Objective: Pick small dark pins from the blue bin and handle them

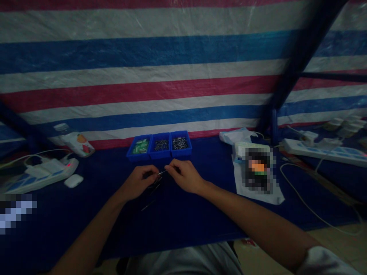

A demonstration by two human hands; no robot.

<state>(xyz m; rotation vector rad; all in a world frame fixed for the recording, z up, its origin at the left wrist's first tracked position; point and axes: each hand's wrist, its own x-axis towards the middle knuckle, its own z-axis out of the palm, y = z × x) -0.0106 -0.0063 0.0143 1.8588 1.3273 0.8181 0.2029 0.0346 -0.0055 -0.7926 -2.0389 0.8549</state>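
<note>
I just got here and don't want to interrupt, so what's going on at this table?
Someone's left hand and right hand meet over the blue tabletop, fingertips pinching a thin, shiny piece between them. Just beyond are three joined blue bins: green items in the left one, small metallic-looking pieces in the other two. A few slender pieces lie near the left hand; exactly what they are is too dim to tell.

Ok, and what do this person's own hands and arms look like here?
The left hand and right hand wear no gloves, and no watch or bracelet shows on either wrist. A pale greyish sleeve ends near the right elbow; none shows on the left arm.
</note>
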